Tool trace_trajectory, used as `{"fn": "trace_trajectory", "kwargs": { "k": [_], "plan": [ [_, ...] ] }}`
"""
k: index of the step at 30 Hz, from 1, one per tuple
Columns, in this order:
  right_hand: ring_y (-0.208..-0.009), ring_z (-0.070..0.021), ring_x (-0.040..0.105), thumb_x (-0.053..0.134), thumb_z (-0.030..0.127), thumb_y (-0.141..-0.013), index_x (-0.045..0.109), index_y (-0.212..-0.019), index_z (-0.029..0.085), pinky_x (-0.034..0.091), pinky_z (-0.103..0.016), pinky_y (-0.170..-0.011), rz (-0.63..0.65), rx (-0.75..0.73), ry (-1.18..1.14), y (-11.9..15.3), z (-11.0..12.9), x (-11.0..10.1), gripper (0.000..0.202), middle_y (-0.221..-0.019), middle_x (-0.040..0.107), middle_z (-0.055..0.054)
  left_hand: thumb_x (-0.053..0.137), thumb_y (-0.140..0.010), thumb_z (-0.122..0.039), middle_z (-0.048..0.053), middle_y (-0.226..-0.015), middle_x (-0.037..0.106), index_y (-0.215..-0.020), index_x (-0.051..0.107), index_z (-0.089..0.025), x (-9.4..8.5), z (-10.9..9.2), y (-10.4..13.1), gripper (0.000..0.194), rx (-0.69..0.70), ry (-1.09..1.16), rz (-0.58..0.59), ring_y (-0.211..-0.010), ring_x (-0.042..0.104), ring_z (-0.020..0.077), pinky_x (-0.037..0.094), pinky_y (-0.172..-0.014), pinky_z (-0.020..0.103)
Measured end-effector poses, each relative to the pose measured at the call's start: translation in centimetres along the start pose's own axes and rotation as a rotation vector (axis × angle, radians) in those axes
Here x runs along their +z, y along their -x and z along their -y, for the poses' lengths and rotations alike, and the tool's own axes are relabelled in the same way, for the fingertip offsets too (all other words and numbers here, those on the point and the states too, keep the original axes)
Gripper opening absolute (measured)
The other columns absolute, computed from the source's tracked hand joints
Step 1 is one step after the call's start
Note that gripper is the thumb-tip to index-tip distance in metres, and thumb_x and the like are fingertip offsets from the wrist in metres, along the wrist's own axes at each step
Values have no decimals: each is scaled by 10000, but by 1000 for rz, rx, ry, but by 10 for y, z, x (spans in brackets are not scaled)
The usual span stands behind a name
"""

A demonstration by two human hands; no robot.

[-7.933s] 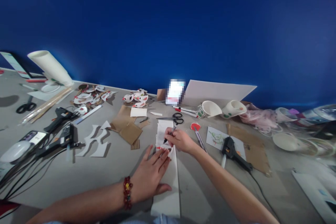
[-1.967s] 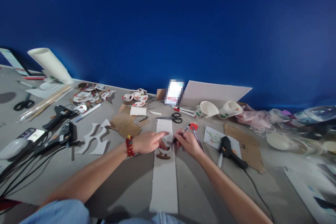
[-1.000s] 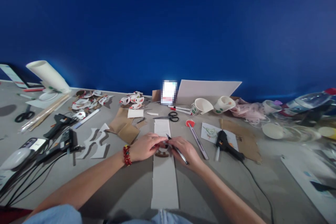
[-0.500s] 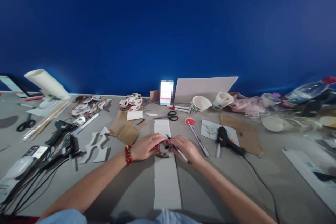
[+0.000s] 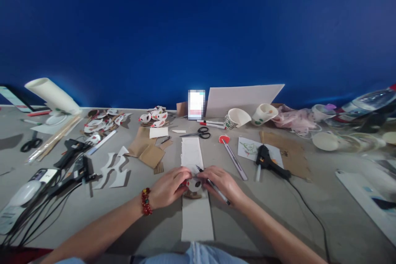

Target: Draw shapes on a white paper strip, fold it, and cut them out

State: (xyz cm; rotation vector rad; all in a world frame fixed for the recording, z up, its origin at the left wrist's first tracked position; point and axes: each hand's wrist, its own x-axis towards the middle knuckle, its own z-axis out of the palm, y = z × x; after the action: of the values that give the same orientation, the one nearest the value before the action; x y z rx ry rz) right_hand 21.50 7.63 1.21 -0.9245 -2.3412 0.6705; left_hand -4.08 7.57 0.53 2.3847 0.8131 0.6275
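Observation:
My left hand (image 5: 169, 188), with a red bead bracelet at the wrist, is closed on the left side of a small white paper bird (image 5: 194, 185) with red and dark spots. A brown cardboard piece (image 5: 192, 194) shows under the bird. My right hand (image 5: 225, 185) holds a pen (image 5: 218, 193), its tip pointing up and left, past the bird's top. The right fingers also press at the bird's right side. Both hands are over a long white strip of board (image 5: 197, 220). The fingertips partly hide the bird's edges.
Scissors (image 5: 203, 133), a craft knife (image 5: 234, 159) and cardboard scraps (image 5: 151, 154) lie ahead. A hot glue gun (image 5: 269, 164) trails its cord at right; more glue guns (image 5: 81, 169) are at left. Finished-looking paper birds (image 5: 157, 115), paper cups (image 5: 236, 119) and a phone (image 5: 196, 105) stand farther back.
Both hands have come slightly closer to my body with the bird and pen. A corrugated cardboard scrap now shows beyond my left hand. More of the bird's face is visible.

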Motion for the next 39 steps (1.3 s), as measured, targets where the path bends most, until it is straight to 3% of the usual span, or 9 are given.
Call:
{"fn": "trace_trajectory", "kwargs": {
  "k": [19, 33, 39],
  "plan": [
    [-949, -201, 623, 491, 142, -934, 595, -1153, 222, 482, -328, -850, -6, 44, -61, 4, -4, 3, 255, -1017, 689, -81, 572, -895, -135, 99, -1199, 594, -1179, 477, -191, 13, 0, 6, 305, -73, -44, -27, -1096, 573, 218, 467, -960, 358],
    [-887, -200, 628, 557, 126, -851, 561, -1100, 209, 485, -316, -813, -46, 100, -37, 3, -3, 6, 263, -956, 678, -69, 565, -884, -111, 91, -1159, 600, -1182, 462, -187, 13, -3, 4, 324, -59, -68, -47, -1077, 571, 217, 464, -959, 350],
    [-915, -214, 623, 560, 117, -822, 552, -1112, 193, 489, -326, -813, -45, 127, -22, 3, -1, 8, 300, -995, 661, -80, 528, -919, -146, 74, -1130, 602, -1107, 548, -188, 8, -7, 0, 193, -47, -73, 14, -1028, 571, 199, 463, -930, 327]
  ]
}}
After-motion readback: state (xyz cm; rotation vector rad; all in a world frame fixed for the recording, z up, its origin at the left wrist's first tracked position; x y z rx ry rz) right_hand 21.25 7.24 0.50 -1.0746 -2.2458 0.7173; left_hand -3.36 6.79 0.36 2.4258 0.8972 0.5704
